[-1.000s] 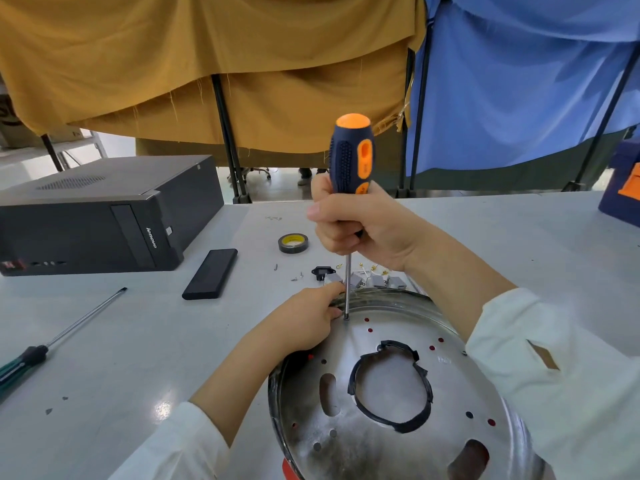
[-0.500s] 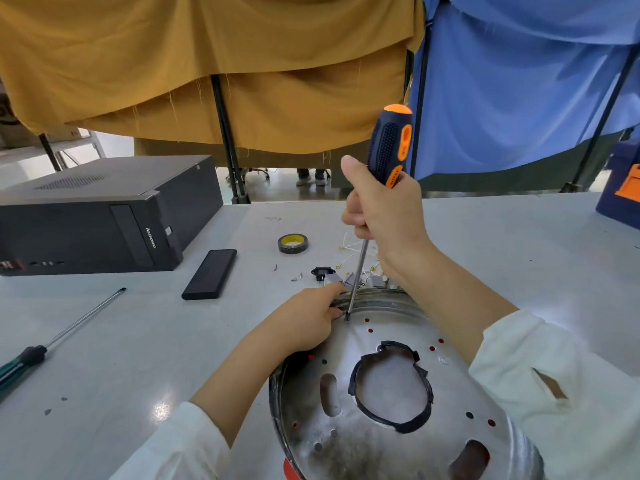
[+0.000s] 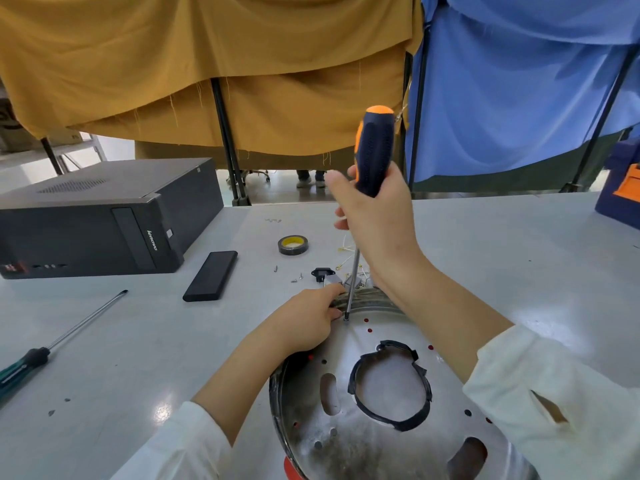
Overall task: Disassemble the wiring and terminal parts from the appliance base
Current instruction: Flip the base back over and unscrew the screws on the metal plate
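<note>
The round shiny metal appliance base (image 3: 377,445) lies on the table in front of me, with a black-rimmed central opening and several small holes. My right hand (image 3: 377,223) grips the blue-and-orange screwdriver (image 3: 374,150) upright, its tip set on a screw near the base's far rim. My left hand (image 3: 308,320) holds that far rim right beside the tip. Loose terminal parts and thin wires (image 3: 346,271) lie on the table just beyond the rim, among them a black socket piece (image 3: 322,273).
A black computer case (image 3: 100,216) stands at the left, a black flat device (image 3: 211,280) beside it. A tape roll (image 3: 292,244) and small screws lie behind the base. A green-handled screwdriver (image 3: 52,351) lies at the left edge. A blue-orange box (image 3: 623,188) sits far right.
My right hand has shifted on the screwdriver handle and the handle has swung right and back towards upright. The tip stays on the same screw; my left hand has not moved.
</note>
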Demonstrator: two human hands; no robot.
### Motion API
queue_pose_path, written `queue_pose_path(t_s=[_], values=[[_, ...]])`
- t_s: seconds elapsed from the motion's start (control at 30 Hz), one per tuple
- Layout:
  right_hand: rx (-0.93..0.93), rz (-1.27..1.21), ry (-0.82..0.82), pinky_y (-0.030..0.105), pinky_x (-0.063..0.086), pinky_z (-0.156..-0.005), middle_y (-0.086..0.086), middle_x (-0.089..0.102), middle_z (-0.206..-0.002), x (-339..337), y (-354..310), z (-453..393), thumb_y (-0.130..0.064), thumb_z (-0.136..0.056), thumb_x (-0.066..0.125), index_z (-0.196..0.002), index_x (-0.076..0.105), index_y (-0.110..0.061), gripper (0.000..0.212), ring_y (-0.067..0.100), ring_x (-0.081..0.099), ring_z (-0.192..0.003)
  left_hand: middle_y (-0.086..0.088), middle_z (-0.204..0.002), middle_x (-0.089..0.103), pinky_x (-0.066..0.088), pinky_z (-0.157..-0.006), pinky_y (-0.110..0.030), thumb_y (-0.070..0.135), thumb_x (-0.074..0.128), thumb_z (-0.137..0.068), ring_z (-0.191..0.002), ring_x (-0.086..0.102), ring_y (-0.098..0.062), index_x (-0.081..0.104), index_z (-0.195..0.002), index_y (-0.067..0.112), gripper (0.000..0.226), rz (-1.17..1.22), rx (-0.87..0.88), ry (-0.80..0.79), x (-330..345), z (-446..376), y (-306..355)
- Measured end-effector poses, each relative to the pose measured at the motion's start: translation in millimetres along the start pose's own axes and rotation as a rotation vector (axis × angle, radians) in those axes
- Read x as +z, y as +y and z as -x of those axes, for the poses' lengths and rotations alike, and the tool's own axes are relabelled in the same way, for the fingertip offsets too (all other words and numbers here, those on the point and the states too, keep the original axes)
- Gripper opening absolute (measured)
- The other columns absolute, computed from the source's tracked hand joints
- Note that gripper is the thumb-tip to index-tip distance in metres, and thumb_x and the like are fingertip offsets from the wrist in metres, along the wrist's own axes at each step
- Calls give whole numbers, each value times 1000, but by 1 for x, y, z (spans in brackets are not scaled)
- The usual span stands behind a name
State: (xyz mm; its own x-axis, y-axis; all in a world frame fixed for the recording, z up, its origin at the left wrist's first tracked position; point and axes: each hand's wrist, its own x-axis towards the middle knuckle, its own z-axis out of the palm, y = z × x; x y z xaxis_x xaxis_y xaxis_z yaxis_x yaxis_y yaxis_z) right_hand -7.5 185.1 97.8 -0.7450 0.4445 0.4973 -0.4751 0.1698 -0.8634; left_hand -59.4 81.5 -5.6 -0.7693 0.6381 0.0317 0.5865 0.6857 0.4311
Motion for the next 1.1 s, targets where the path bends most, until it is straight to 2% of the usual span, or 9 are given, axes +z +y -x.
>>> queue_pose_path(t_s=[0.07, 0.17, 0.23, 0.37, 0.43, 0.6, 0.73, 0.9, 1.1], values=[[-16, -38, 71, 33, 45, -58, 1, 45, -71, 1, -2, 1, -17, -88, 60, -81, 45, -20, 17, 15, 44, -61, -8, -119, 61, 42, -86, -34, 19, 42, -99, -107, 54, -28, 44, -132, 25, 33, -1, -3, -3, 0, 0, 0], [8, -135, -23, 19, 31, -44, -2, 36, -58, 1, -6, 0, -14, -89, 60, -68, 39, -18, 29, 12, 34, -49, -11, -118, 61, 42, -86, -35, 18, 42, -99, -104, 54, -29, 45, -128, 23, 29, -12, 3, -4, 0, 0, 1], [55, -212, -190, 16, 27, -37, -4, 33, -48, -1, -8, -1, -12, -89, 60, -60, 37, -17, 37, 12, 32, -42, -11, -121, 61, 43, -90, -38, 18, 42, -99, -107, 54, -30, 45, -129, 23, 31, -16, 2, -2, 0, 0, 1], [151, -235, -751, 22, 19, -44, -3, 30, -44, -18, -11, -14, -12, -87, 58, -53, 34, -16, 41, 16, 26, -43, -9, -124, 60, 43, -94, -40, 18, 43, -99, -110, 54, -30, 45, -132, 27, 35, -6, 12, 1, 0, 0, 1], [180, -264, -866, 23, 19, -44, -4, 30, -47, -25, -12, -20, -12, -85, 56, -57, 36, -16, 35, 15, 27, -44, -9, -126, 60, 43, -94, -40, 18, 43, -99, -112, 54, -30, 44, -133, 27, 36, -2, 16, 4, -1, 1, 1], [191, -325, -434, 26, 43, -57, 2, 45, -73, -19, 2, -21, -12, -89, 62, -86, 47, -15, 16, 14, 45, -63, -10, -124, 60, 43, -91, -36, 19, 43, -100, -110, 53, -30, 44, -132, 25, 33, -4, -4, 1, 0, 0, 1], [78, -225, -229, 25, 50, -69, 2, 50, -91, -16, 15, -11, -20, -89, 64, -100, 44, -15, 24, 7, 54, -74, -10, -121, 61, 44, -89, -36, 20, 43, -99, -107, 54, -30, 45, -130, 25, 31, -4, -5, 3, -1, 1, 2], [105, -464, -320, 30, 49, -68, -4, 58, -74, -16, 19, -5, -25, -72, 71, -91, 52, -17, 28, 13, 54, -65, -10, -114, 62, 40, -78, -32, 19, 44, -99, -100, 55, -29, 48, -120, 25, 23, 3, 10, 13, -1, 2, 2], [246, -835, -369, 24, 48, -65, 0, 58, -70, -33, 29, -8, -34, -52, 84, -85, 70, -14, 41, 12, 53, -58, -8, -117, 62, 43, -84, -32, 19, 43, -99, -103, 55, -27, 48, -127, 26, 29, -2, 3, 13, -1, 1, 1]])
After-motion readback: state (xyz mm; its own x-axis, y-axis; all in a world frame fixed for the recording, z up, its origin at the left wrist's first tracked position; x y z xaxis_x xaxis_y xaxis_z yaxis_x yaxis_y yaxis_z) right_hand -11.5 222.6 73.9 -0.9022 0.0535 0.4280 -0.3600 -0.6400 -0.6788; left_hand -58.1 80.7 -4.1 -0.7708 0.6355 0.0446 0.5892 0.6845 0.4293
